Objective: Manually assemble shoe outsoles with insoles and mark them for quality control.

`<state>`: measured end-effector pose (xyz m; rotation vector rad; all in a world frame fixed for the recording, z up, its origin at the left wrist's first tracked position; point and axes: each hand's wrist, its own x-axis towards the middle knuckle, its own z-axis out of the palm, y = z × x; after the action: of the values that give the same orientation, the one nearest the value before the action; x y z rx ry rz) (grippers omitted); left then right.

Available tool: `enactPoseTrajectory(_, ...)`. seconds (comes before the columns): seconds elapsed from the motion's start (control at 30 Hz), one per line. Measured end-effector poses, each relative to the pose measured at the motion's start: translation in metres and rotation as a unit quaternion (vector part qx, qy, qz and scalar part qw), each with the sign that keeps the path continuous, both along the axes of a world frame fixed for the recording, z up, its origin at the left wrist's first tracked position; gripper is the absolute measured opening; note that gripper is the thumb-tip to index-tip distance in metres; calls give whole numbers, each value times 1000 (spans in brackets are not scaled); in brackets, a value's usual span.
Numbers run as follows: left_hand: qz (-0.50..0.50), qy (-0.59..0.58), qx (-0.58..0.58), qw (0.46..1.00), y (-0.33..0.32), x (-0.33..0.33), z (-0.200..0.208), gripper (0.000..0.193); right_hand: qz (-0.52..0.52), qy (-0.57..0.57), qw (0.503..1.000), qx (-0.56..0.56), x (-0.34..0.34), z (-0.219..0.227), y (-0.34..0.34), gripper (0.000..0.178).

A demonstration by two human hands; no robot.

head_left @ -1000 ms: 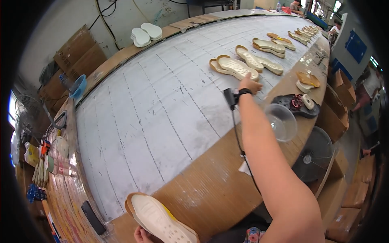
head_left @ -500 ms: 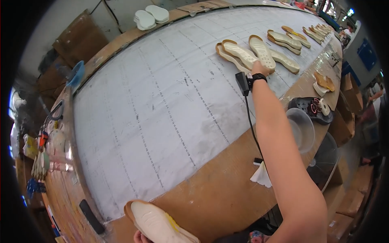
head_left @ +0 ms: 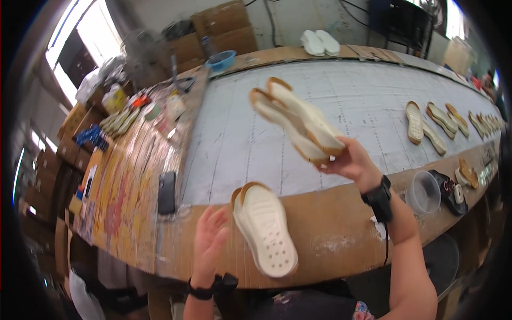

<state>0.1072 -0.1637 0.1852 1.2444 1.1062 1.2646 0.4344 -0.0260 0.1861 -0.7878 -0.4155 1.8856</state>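
Note:
Two cream shoe soles (head_left: 305, 118) with tan rims are held up over the white-grey table surface, tilted, with toes pointing to the upper left. My right hand (head_left: 353, 165) is closed round their near ends. Another pair of cream soles (head_left: 273, 226), one overlapping the other, lies on the brown cardboard at the near edge. The upper one shows small round dimples. Just left of that pair, my left hand (head_left: 209, 240) is raised with its fingers apart and nothing in it. A black wristband sits on each wrist.
More soles (head_left: 415, 124) lie in a row toward the far right. A clear plastic tub (head_left: 423, 193) stands at the right edge. A black phone (head_left: 167, 193) lies on the left, a blue basin (head_left: 220, 61) at the far left corner, and white soles (head_left: 320, 42) along the back ledge.
My right hand has lifted two soles from the right-hand row and brought them nearer. My left hand has let go of the other pair, which now lies on the cardboard. The view has turned left.

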Motion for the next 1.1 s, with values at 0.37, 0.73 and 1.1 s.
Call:
enactPoseTrajectory(0.37, 91, -407, 41, 908, -47, 45, -18, 69, -33, -471, 665, 579, -119, -15, -195, 87)
enactPoseTrajectory(0.73, -13, -436, -118, 892, -76, 45, -21, 34, 28, -299, 808, 506, -138, 62, -176, 32)
enactPoseTrajectory(1.1, 17, -344, -64, 937, -80, 48, -32, 38, 82, -324, 843, 423, -125, 67, -171, 16)
